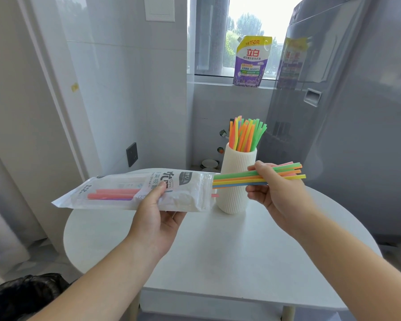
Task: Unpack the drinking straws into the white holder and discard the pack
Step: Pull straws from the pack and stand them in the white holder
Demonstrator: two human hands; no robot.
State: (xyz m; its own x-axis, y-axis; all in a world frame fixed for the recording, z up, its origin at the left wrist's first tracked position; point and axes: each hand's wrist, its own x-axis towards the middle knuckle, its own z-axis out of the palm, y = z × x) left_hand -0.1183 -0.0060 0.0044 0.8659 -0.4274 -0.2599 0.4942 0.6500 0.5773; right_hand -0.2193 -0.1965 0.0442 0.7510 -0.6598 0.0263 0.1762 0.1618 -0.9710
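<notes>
Right forearm (333, 262) runs up from the near edge to the right hand (276, 193), the nearer of the two to the target. Its fingers and thumb pinch a bundle of multicoloured plastic drinking straws (236, 178) about mid-length.

The bundle's long axis lies level, side to side. Free ends project right of the grip; the other ends reach left to the mouth of the clear printed plastic pack (111, 181). Whether they have cleared that mouth cannot be determined; they appear to sit at its edge.

Left hand (155, 212) grips the pack from below, thumb on top. Several pink straws (111, 195) lie inside it.

White ribbed cylindrical holder (234, 200) stands upright just behind and left of the right-hand grip. Its mouth is above the grip, and it is part filled with upright straws (245, 135).

Judgement: the bundle needs turning from level to upright and lifting over the rim before lowering.

Black bag (21, 295) sits low, far left of both grips.
</notes>
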